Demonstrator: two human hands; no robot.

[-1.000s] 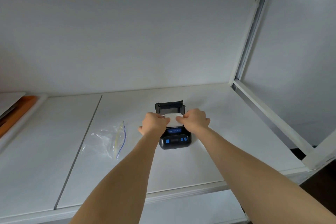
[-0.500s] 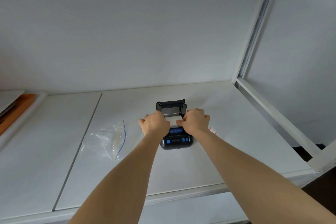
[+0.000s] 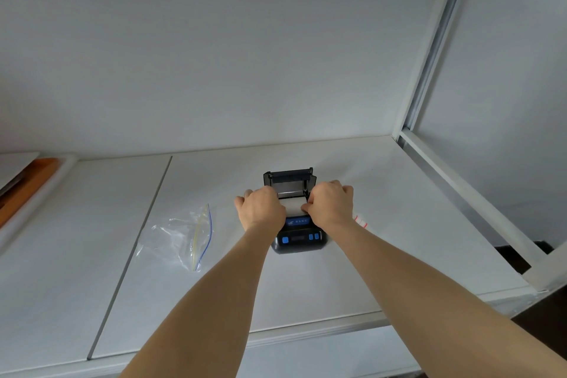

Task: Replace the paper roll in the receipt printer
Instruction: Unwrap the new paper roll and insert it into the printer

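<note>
A small black receipt printer (image 3: 299, 239) with blue buttons sits on the white shelf, its lid (image 3: 289, 178) standing open at the back. A white paper roll (image 3: 293, 206) lies in the open bay. My left hand (image 3: 260, 210) grips the roll's left end and my right hand (image 3: 329, 204) grips its right end, fingers curled. Both hands hide the sides of the bay.
An empty clear zip bag (image 3: 181, 236) lies left of the printer. A small white piece with a red stripe (image 3: 361, 221) pokes out behind my right wrist. An orange-edged tray (image 3: 27, 190) sits at the far left. The shelf frame (image 3: 466, 193) runs along the right.
The paper roll has sunk lower into the printer bay between my hands. The small white red-striped piece has come into sight beside my right wrist.
</note>
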